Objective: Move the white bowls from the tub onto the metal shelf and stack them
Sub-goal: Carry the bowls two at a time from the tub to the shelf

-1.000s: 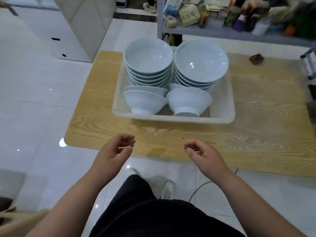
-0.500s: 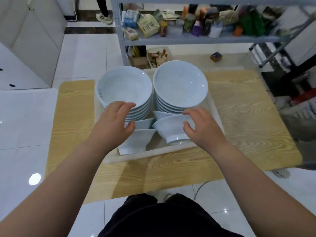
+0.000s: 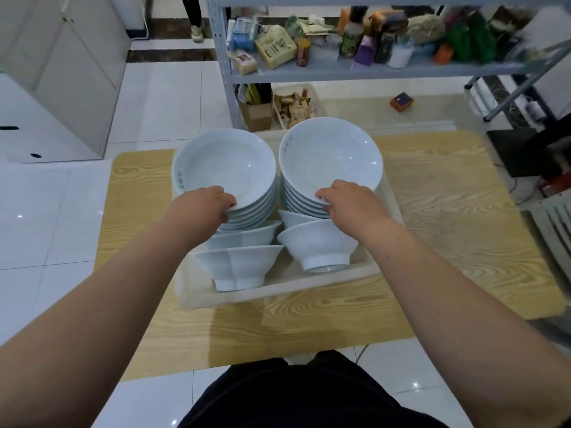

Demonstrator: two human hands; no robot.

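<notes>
A translucent white tub (image 3: 278, 290) sits on a wood-grain board on the floor. Two tall stacks of white bowls stand in its far half: a left stack (image 3: 225, 168) and a right stack (image 3: 330, 152). Upside-down bowls lie in the near half, one at the left (image 3: 239, 265) and one at the right (image 3: 318, 245). My left hand (image 3: 200, 205) grips the near rim of the left stack. My right hand (image 3: 349, 200) grips the near rim of the right stack. The grey metal shelf (image 3: 370, 71) stands just beyond the tub.
The shelf's lower level holds several boxes, bottles and packets (image 3: 278, 47). A cardboard box (image 3: 256, 114) and a bin of packets sit under it. White cabinets (image 3: 55, 81) stand at the left. A folding frame and dark equipment (image 3: 531, 149) crowd the right. A small box (image 3: 401, 101) lies on the floor.
Both hands rose from near my body, passed over the upside-down bowls and now hold the near rims of the two stacks. The view moved closer to the tub.
</notes>
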